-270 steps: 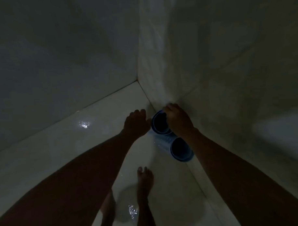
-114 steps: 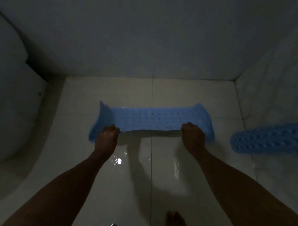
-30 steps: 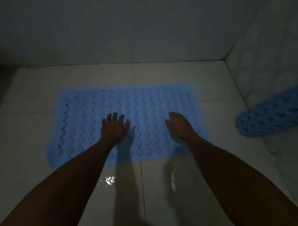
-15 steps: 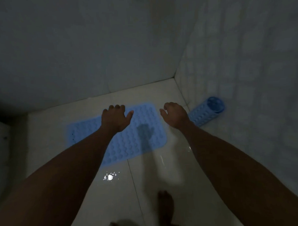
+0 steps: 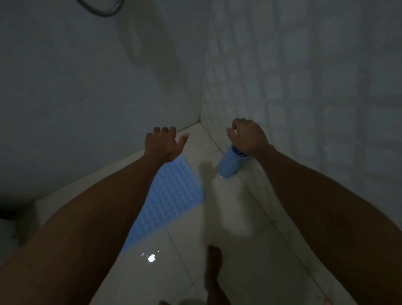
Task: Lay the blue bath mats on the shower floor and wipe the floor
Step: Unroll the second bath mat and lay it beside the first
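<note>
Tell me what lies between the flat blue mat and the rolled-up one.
Only bare, glossy floor tile separates the flat mat from the rolled mat in the head view; nothing else lies there.

One blue bath mat (image 5: 172, 194) lay flat and unrolled on the wet shower floor (image 5: 220, 220), bumps up. The second mat (image 5: 228, 166), still rolled into a tube, stood tilted near the corner wall.

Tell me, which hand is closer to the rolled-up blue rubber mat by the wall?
Right. The right hand is at the top end of the rolled-up blue rubber mat, seemingly grasping it. The left hand hangs open off to its left, above the flat blue mat.
</note>
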